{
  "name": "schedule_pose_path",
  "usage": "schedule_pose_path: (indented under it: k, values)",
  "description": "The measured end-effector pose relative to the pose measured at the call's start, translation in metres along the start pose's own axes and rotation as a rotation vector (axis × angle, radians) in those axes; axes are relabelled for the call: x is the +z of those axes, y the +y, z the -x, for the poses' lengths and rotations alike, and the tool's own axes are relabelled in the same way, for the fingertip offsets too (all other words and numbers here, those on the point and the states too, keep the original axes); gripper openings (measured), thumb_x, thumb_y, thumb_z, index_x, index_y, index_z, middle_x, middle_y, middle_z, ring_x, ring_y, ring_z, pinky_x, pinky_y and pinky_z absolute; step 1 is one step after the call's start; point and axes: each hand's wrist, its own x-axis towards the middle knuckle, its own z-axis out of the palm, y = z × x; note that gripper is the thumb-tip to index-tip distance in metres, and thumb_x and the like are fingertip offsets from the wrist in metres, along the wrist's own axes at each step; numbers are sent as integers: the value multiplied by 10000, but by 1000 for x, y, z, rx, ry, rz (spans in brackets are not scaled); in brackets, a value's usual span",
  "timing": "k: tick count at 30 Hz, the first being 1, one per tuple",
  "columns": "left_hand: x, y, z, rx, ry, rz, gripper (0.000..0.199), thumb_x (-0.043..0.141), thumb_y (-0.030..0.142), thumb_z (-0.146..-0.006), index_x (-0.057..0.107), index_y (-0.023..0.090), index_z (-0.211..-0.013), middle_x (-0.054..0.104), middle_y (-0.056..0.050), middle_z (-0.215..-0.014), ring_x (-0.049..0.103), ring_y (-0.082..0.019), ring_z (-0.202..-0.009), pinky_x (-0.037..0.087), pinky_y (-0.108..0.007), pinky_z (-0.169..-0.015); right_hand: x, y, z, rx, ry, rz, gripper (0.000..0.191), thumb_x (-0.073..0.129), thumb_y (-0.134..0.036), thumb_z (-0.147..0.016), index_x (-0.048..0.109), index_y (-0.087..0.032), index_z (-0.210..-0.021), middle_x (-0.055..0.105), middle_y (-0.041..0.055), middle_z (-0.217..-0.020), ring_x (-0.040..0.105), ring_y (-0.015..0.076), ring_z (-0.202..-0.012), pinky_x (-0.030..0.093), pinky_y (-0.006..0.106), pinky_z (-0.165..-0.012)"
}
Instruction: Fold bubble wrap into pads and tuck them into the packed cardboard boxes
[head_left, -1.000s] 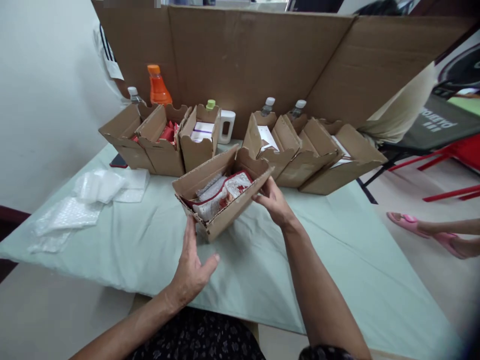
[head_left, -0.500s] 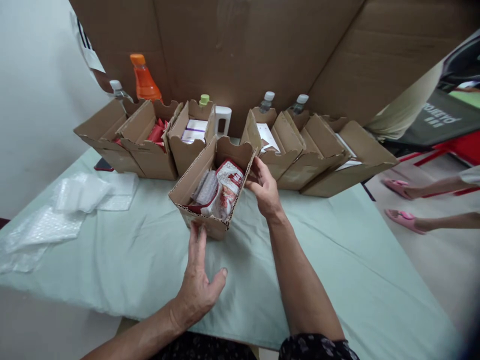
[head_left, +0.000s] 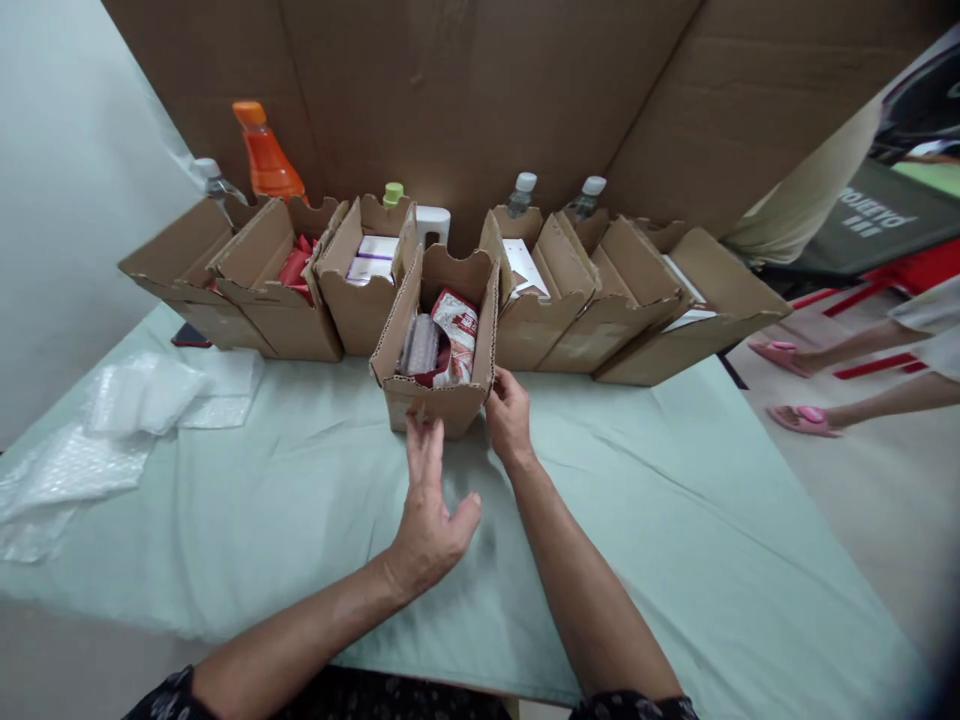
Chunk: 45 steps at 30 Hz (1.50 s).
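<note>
A cardboard box (head_left: 435, 405) with an open top stands upright on the cloth, in front of a gap in a row of similar boxes. Inside it lie a red and white printed packet (head_left: 456, 335) and a roll of bubble wrap (head_left: 421, 345). The fingertips of my left hand (head_left: 431, 525) press on the box's front face, fingers stretched out and thumb apart. At the box's right side, my right hand (head_left: 510, 415) has its fingers bent and closed against the cardboard; some fingertips are hidden.
More open boxes (head_left: 289, 325) line the back to left and right. Behind them stand an orange bottle (head_left: 266, 160), other bottles and a tall cardboard panel (head_left: 465, 110). Bubble wrap sheets (head_left: 127, 420) lie on the left of the green cloth (head_left: 300, 540). Another person's legs (head_left: 862, 400) show at right.
The box has moved away from me toward the row and turned straighter, with both hands following it. My right hand has come nearer its front corner, its fingers more closed.
</note>
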Motion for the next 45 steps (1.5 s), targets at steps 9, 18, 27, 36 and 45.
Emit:
schedule_pose_path:
  k: [9, 18, 27, 36, 45]
  values:
    - [37, -7, -82, 2, 66, 40, 834, 614, 162, -842, 259, 134, -1596, -79, -237, -1742, 127, -394, -1627, 257, -532, -1308, -1, 42, 4, -17, 144, 86, 542, 589, -324, -779, 579, -221, -1311, 463, 186, -1561, 645, 268, -1208, 559, 464, -1004]
    - [24, -24, -131, 14, 4, -131, 848, 621, 131, -783, 316, 94, -1573, 83, -272, -1734, 125, -366, -1632, 288, -542, -1286, 1, 46, 4, -40, 174, 96, 596, 580, -407, -797, 558, -183, -1349, 525, 210, -1487, 682, 285, -1127, 594, 461, -902]
    - [-103, -73, -48, 52, -23, -607, 505, 604, 212, -850, 632, 148, -1350, 452, -215, -1614, 314, -411, -1568, 345, -661, -1226, 22, -38, 5, -200, -14, 176, 356, 547, -345, -912, 669, -185, -1206, 760, 74, -969, 700, 193, -856, 574, 358, -812]
    - [-128, -93, -23, 17, 205, -350, 510, 587, 355, -956, 570, 149, -1423, 567, -210, -1512, 463, -368, -1489, 375, -625, -1227, 134, -153, -73, -298, -319, 967, 421, 527, -183, -932, 646, -165, -1335, 760, 116, -931, 672, 262, -840, 477, 372, -805]
    - [-139, -91, -29, -180, 494, 240, 620, 494, 569, -1017, 449, 217, -1524, 444, -159, -1629, 400, -307, -1540, 313, -512, -1284, 62, -157, 39, -295, -405, 802, 149, 538, -237, -968, 677, -219, -918, 718, 13, -747, 656, 169, -664, 426, 275, -661]
